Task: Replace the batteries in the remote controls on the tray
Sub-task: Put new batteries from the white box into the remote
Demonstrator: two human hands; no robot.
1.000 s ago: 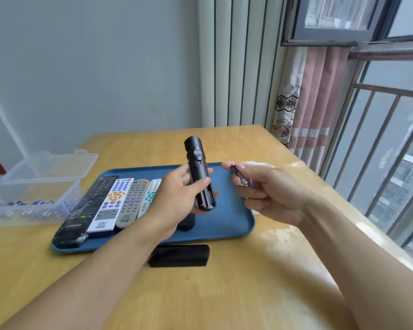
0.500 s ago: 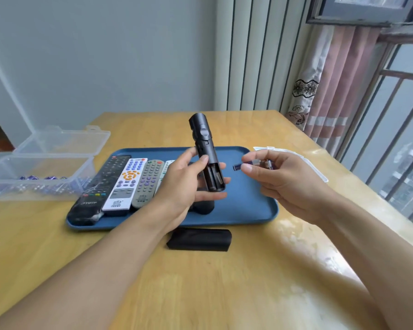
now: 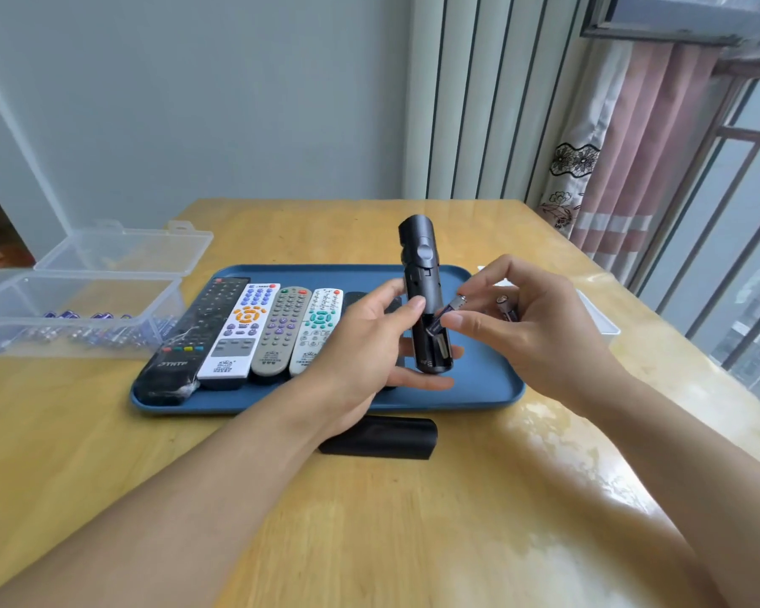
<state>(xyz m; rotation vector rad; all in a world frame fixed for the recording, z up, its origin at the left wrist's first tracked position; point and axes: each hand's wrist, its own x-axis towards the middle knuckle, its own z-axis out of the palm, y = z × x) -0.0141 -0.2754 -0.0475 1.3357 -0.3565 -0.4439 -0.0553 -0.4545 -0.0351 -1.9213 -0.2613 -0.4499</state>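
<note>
1. The left hand (image 3: 369, 340) holds a round black remote control (image 3: 424, 296) standing up over the middle of the flat blue plastic tray (image 3: 488, 388). The thumb and fingers curl round its lower part.
2. The back of this remote is open, so the empty battery slot faces the person.
3. The right hand (image 3: 532, 326) pinches a small dark battery with a silver tip (image 3: 446, 313) between thumb and first finger. The low end of the battery touches the open slot.
4. The same hand tucks a second small battery (image 3: 505, 307) between its other fingers.
5. Four more remotes lie side by side at the left end of the tray: a long black remote (image 3: 194, 335), a white remote with orange and blue buttons (image 3: 240, 331), a grey remote with purple buttons (image 3: 281, 331) and a white remote with green buttons (image 3: 317, 329).
6. A black curved battery cover (image 3: 382, 436) lies on the yellow wooden table (image 3: 413, 541), just beside the near edge of the tray.
7. A clear plastic box with its lid open (image 3: 75, 318) sits by the left edge of the table, with small blue batteries (image 3: 84, 326) inside.
</note>
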